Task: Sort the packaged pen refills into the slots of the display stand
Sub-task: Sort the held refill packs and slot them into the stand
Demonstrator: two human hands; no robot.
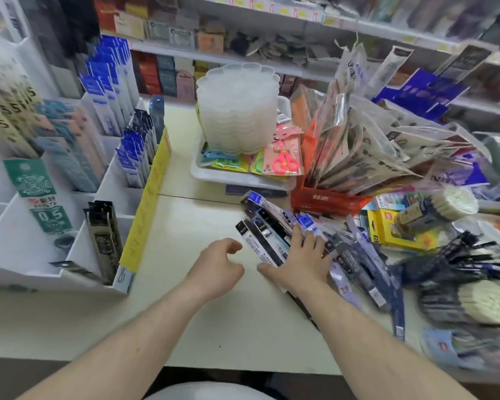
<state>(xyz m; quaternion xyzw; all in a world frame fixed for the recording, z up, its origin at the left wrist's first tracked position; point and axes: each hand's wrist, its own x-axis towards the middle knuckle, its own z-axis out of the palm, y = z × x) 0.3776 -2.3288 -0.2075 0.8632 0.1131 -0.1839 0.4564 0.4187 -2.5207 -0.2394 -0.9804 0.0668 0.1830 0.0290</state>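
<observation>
**Refills fanned under right grip, stand waiting off to the left**

Far left of both grips: white display stand (pixel 70 215), slots stepped in tiers so each header card shows above the row in front. Packs standing upright by kind: blue-headed refill packs (pixel 133 157) in one slot, black-and-gold packs (pixel 103 241) in the nearest, a green "0.5" pack (pixel 41 194) in a wider one. Probably grouped so a match can be read at a glance.

Left grip (pixel 217 269), hovering just above the counter (pixel 191 226), fingers loosely curled, holding nothing; likely poised to take whichever pack gets singled out.

Just right of it: right grip (pixel 299 261), fingers spread flat and pressing on the loose pile of packaged pen refills (pixel 272 238), thumb on the counter at the pile's near edge. Packs splayed beneath it, labels up, seemingly to tell the types apart before lifting one.

Beyond that grip: orange box (pixel 324 200) crammed with bagged stationery. Further right: yellow box (pixel 393 229).
</observation>
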